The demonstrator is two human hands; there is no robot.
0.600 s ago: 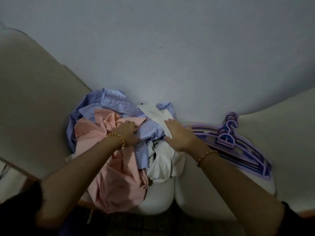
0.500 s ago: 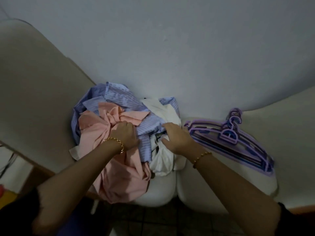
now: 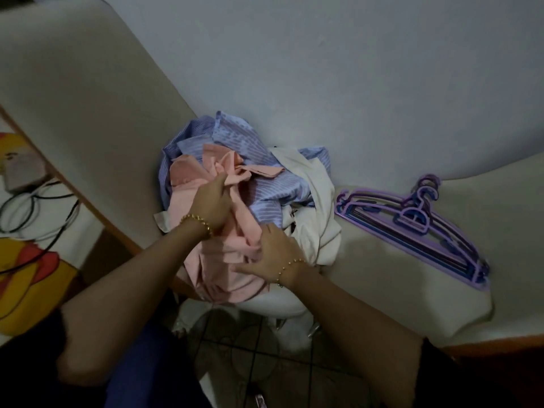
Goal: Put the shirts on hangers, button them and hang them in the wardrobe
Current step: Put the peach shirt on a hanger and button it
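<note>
At the centre of the frame my left hand (image 3: 213,204) clutched the pink shirt (image 3: 223,269) by its bunched upper part, and my right hand (image 3: 272,254) gripped a lower fold. The shirt lay on the blue striped shirt (image 3: 265,184), beside the white shirt (image 3: 321,207). The purple hangers (image 3: 412,228) lay stacked at the right.

text: none legible | labels: none | brands: none | numbers: none | signs: none
</note>
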